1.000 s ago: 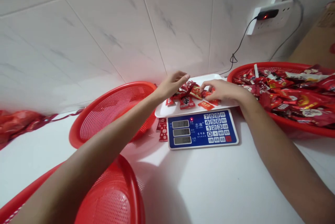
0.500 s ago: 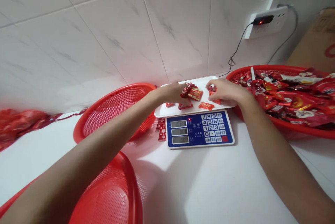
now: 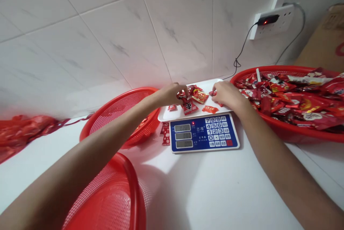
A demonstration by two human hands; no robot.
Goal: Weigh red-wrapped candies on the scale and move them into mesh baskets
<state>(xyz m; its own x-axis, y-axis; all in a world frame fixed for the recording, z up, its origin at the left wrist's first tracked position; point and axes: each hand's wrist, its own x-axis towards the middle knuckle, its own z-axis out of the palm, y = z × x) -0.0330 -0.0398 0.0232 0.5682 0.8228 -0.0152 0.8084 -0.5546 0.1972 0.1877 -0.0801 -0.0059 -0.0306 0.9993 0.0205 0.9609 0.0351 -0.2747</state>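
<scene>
A digital scale (image 3: pixel 204 133) with a blue keypad and a white weighing tray (image 3: pixel 215 83) stands on the white counter. Several red wrapped candies (image 3: pixel 200 97) lie on the tray. My left hand (image 3: pixel 170 93) is closed around a few red candies at the tray's left side. My right hand (image 3: pixel 228 93) rests curled on the tray's right side, its fingers closed on a red candy by its fingertips. A small flat red packet (image 3: pixel 210 109) lies between the hands near the tray's front edge.
A large red basket (image 3: pixel 290 129) heaped with red wrapped candies stands at the right. Two red mesh baskets (image 3: pixel 118 115) sit at the left, one (image 3: pixel 113 197) near me. Red bags (image 3: pixel 24 133) lie far left. A wall socket (image 3: pixel 271 22) with a cable is behind.
My left hand, open above the candies a second ago, has come down and closed on a few. My right hand has shifted slightly back on the tray.
</scene>
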